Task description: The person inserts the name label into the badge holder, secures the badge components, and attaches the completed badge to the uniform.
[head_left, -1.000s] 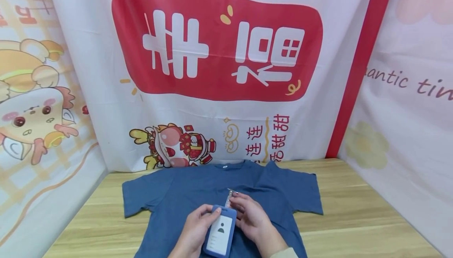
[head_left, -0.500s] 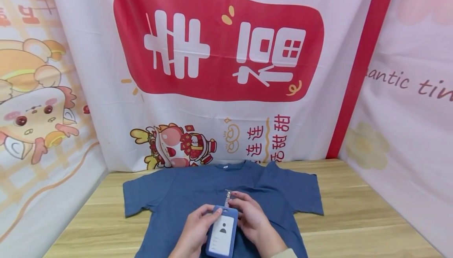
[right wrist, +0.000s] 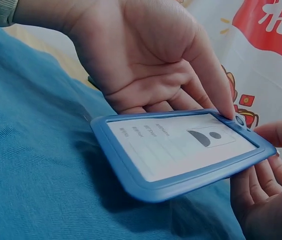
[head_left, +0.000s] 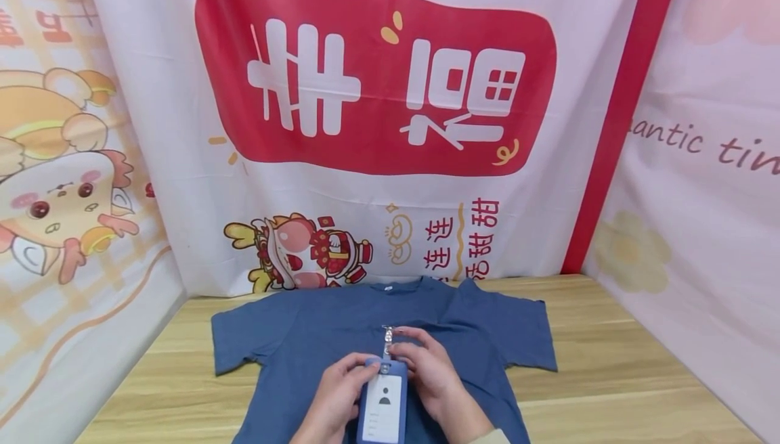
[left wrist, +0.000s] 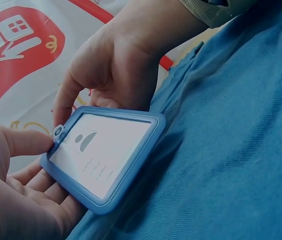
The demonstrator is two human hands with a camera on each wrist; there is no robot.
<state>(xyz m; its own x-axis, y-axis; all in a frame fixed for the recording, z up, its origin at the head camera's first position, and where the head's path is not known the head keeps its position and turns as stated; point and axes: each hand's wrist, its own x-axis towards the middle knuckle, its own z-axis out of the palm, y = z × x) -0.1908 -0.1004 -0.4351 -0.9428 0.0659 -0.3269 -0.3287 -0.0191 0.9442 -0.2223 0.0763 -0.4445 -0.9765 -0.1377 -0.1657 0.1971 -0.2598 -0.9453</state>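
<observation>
A blue badge holder (head_left: 384,407) with a white card showing a dark person icon is held above a blue T-shirt (head_left: 341,315). My left hand (head_left: 338,390) grips its upper left edge, thumb on the front and fingers beneath, as the left wrist view shows. From the holder's top slot a clear strap with a metal clip (head_left: 388,339) points away from me. On the right, my right hand (head_left: 435,376) pinches this strap with thumb and forefinger. A round snap (right wrist: 239,120) shows at the slot in the right wrist view, close to the right thumb.
The T-shirt lies spread on a wooden table (head_left: 609,363), sleeves out to both sides and collar at the far edge. Printed white cloth (head_left: 158,92) hangs behind the table, and more printed cloth lines both sides.
The strap and clip have swung left, from leaning right to nearly straight above the holder, and the right fingers moved with them. The holder has turned more upright and shifted slightly right.
</observation>
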